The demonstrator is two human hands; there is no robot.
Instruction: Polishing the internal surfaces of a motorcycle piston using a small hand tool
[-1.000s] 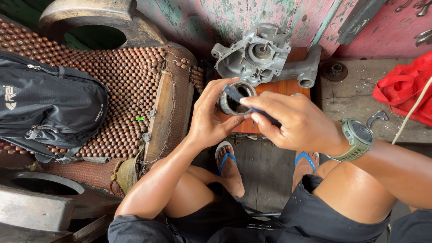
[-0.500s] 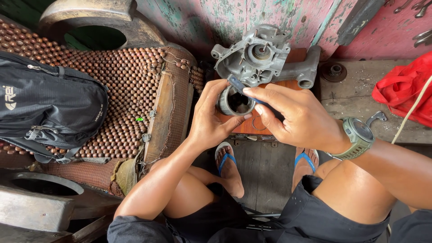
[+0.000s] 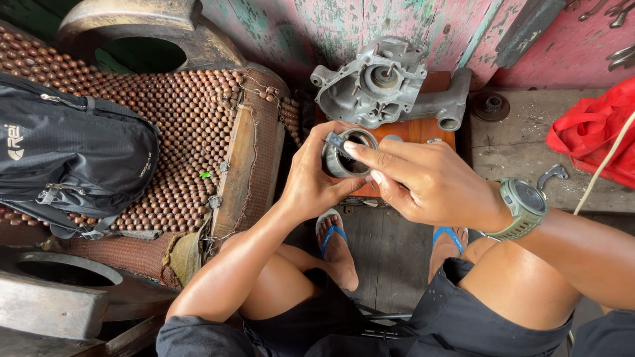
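Nearest are the bent knees and the blue sandals on the plank floor. Above them the left hand is wrapped around a short metal ring, fingers curled about its outer wall, holding it over the orange wooden block. The right hand pinches a small dark tool, thumb and forefinger closed on it, its tip at the ring's upper left rim; half a second ago that tip sat further right over the bore, so the work has crept around the edge (the ring itself barely moved). Beyond stands the grey engine casing, with the beaded seat cover and black backpack to the left
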